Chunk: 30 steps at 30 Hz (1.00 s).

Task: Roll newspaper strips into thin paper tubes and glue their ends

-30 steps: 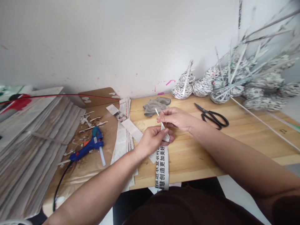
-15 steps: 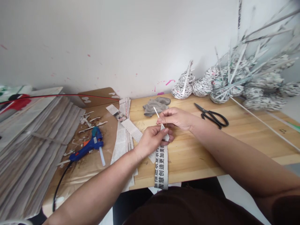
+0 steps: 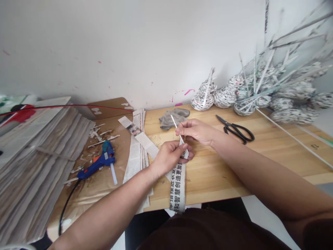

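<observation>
Long black-printed newspaper strip (image 3: 177,187) fed a slim white paper roll (image 3: 173,120)

Nearest, the strip ran down past the front edge of the pale wooden table (image 3: 215,187), its tail apparently left loose to turn freely. The left hand (image 3: 169,154) pinched the strip's folded upper part between thumb and fingers, probably keeping the wrap tight; the right hand (image 3: 195,132) pinched the roll farther up, seemingly to steady it. Beyond lay a crumpled grey cloth (image 3: 167,120) and black metal scissors (image 3: 229,123), likely parked aside. Compared with a second earlier, the roll's tip stood slightly higher and the strip's print had shifted upward.
</observation>
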Tool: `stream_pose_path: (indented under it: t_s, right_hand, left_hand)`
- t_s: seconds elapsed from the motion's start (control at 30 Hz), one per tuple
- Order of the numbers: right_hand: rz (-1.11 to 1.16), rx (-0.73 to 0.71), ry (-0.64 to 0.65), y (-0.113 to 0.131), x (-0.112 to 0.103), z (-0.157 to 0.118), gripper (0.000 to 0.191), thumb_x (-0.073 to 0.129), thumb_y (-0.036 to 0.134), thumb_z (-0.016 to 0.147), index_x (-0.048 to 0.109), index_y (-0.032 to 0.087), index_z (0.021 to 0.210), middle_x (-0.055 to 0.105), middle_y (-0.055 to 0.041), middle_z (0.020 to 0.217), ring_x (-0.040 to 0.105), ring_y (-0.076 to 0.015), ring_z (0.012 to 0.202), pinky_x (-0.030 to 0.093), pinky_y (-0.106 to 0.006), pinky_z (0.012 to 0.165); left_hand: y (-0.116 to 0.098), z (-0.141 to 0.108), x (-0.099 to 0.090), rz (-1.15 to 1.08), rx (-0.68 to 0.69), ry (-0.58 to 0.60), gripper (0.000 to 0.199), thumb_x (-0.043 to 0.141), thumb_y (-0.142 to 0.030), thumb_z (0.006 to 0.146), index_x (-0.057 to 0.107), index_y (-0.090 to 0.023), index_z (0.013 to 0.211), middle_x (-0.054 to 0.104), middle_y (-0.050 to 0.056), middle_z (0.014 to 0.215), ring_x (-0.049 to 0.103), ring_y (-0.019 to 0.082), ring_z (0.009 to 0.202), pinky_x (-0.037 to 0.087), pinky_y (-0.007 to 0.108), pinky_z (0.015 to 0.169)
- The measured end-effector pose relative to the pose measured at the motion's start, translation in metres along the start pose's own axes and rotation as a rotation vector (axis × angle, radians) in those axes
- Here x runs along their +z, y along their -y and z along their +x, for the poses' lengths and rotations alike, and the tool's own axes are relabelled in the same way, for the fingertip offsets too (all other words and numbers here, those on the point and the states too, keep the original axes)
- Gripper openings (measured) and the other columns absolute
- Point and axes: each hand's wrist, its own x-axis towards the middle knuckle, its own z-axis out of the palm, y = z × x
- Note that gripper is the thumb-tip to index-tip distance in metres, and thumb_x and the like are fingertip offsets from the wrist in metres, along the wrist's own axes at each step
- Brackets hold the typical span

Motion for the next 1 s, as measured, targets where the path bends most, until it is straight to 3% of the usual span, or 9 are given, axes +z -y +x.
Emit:
stream_pose_path:
  t_s: [0.1,0.23,0.43,0.57,0.8,1.0]
  right_hand:
    - [-0.038,0.030,0.036,0.0009,-0.0002,-0.0003,0.033,0.079,0.041,0.067,0.064,0.013,0.072,0.057,0.0024,0.058,0.043,-0.0055,0.045,0.028,-0.021,0.043]
    - [-0.005,-0.010,-0.040,-0.0006,0.0003,0.0005,0.036,0.080,0.041,0.065,0.056,0.015,0.062,0.051,0.0051,0.052,0.039,-0.0046,0.044,0.025,-0.021,0.042]
    - [0.022,-0.032,-0.061,-0.0015,-0.0022,0.0035,0.030,0.078,0.041,0.068,0.067,0.014,0.075,0.055,0.0015,0.062,0.042,-0.0059,0.051,0.022,-0.020,0.042]
    - [0.038,-0.084,-0.132,0.0013,-0.0027,0.0033,0.025,0.078,0.036,0.068,0.066,0.014,0.070,0.054,0.0019,0.060,0.039,-0.0053,0.050,0.020,-0.021,0.041]
    - [0.017,-0.128,-0.149,0.0014,-0.0024,0.0028,0.024,0.076,0.037,0.070,0.070,0.015,0.077,0.057,-0.0002,0.067,0.045,-0.0075,0.056,0.021,-0.020,0.042]
    - [0.065,-0.165,-0.186,0.0030,-0.0015,0.0041,0.020,0.077,0.033,0.069,0.067,0.016,0.070,0.056,0.0001,0.065,0.045,-0.0077,0.057,0.020,-0.020,0.043]
  left_hand:
    - [0.0007,0.0004,-0.0007,0.000,0.000,-0.008,0.032,0.060,-0.040,0.084,0.066,-0.009,0.089,0.069,0.009,0.079,0.065,0.014,0.073,0.055,0.031,0.071]
    - [0.0007,0.0002,-0.0006,0.006,0.012,0.011,0.030,0.060,-0.038,0.085,0.066,-0.009,0.090,0.069,0.009,0.080,0.065,0.014,0.074,0.055,0.031,0.072]
    - [0.0009,-0.0004,-0.0003,0.012,0.000,0.010,0.028,0.057,-0.035,0.087,0.067,-0.010,0.090,0.069,0.008,0.080,0.066,0.015,0.075,0.056,0.031,0.072]
    - [0.0007,-0.0011,-0.0005,0.044,-0.014,0.032,0.029,0.056,-0.036,0.087,0.067,-0.010,0.091,0.069,0.008,0.081,0.066,0.015,0.075,0.055,0.029,0.070]
    - [-0.0020,-0.0022,0.0004,0.048,-0.019,0.017,0.028,0.055,-0.035,0.088,0.067,-0.010,0.089,0.068,0.008,0.079,0.065,0.014,0.073,0.055,0.029,0.069]
    - [-0.0043,-0.0028,0.0018,0.057,-0.034,0.020,0.027,0.055,-0.034,0.088,0.067,-0.010,0.089,0.068,0.008,0.078,0.064,0.014,0.071,0.054,0.027,0.067]
